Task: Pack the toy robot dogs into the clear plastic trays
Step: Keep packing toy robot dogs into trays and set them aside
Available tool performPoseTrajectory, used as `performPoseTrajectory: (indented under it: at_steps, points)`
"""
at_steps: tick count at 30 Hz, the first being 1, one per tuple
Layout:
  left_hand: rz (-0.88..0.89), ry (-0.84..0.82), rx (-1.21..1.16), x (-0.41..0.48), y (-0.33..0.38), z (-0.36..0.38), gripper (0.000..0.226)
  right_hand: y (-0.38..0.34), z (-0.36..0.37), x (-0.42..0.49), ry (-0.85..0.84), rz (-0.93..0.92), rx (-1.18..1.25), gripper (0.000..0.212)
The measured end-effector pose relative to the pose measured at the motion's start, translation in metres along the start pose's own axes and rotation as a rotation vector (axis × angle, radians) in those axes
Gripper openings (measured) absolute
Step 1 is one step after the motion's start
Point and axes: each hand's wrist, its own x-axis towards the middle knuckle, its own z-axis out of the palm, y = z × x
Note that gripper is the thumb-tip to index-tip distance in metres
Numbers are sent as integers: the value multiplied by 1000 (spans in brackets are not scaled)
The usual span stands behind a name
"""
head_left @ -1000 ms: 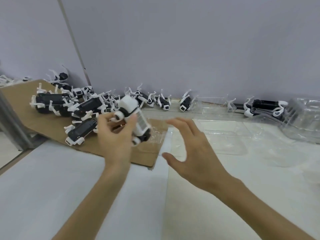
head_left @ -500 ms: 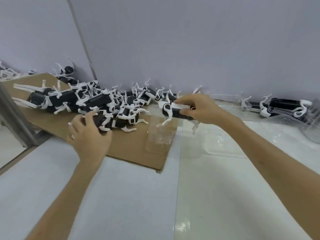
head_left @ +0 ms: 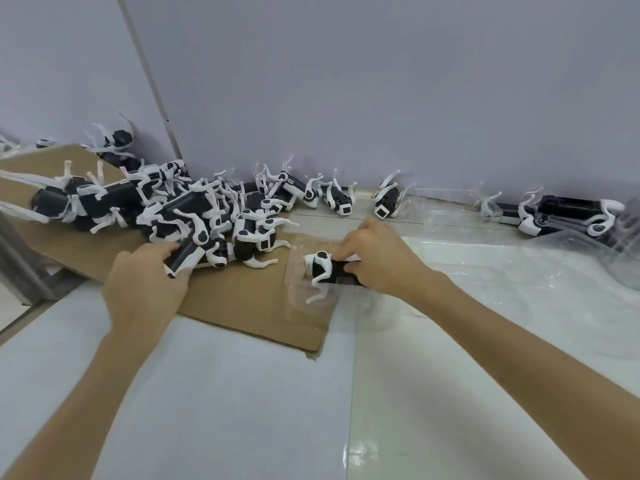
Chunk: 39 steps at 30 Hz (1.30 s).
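Both hands (head_left: pixel 145 282) (head_left: pixel 377 263) outstretched; both curled

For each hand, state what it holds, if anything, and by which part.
Left hand grips a dog from the pile by its black body. Right hand holds another dog by its body's rear, over a tray.

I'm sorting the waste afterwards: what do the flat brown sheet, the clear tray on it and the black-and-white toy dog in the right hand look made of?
Flat brown sheet: likely cardboard, matte, with a raw cut edge. Clear tray: thin moulded plastic, glossy; the brown shows through it. Black-and-white toy dog, gripped by the right hand: probably hard plastic, smooth with a slight sheen.
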Motion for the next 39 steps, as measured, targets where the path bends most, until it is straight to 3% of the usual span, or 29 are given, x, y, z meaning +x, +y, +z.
performPoseTrajectory:
  at_steps: [4,7,9,11,13,15,17,22,25,26,30,34,36,39]
  points:
    - [-2,-23,-266,-10,5,-10,34,-8,3,-6,83,4,66,37]
    - [-122,11,-522,-14,18,-27,26,-16,-5,-19,425,23,145,25]
    - [-347,-46,-847,-15,31,-40,26,-35,-9,-27,583,3,411,20]
    - [-529,-112,-1174,-17,50,-54,23,-62,-11,-34,475,-28,657,22]
    - [-580,-206,-1376,-20,71,-67,19,-82,-11,-43,383,-147,633,38]
    - [-529,-378,-1466,-23,91,-79,18,-88,-15,-49,469,-279,329,60]
    - [-456,-602,-1524,-27,109,-87,14,-83,-24,-52,589,-387,61,61]
    - [-533,-967,-1604,-28,138,-91,26,-51,-42,-78,595,-483,102,56]
    - [-491,-1339,-1777,-39,166,-97,13,-30,-58,-96,673,-472,106,40]
    - [-546,-1343,-1741,-41,178,-93,20,-23,-64,-100,679,-443,101,37]
    - [-373,-861,-1502,-59,227,-81,25,10,-99,-98,608,-220,226,35]
    - [306,-321,-602,-65,232,-43,18,68,-122,-90,448,33,260,30]
    - [444,-332,-342,-73,225,-29,29,95,-119,-89,334,128,247,29]
    - [474,-480,-228,-87,215,-9,33,124,-104,-86,239,218,288,28]
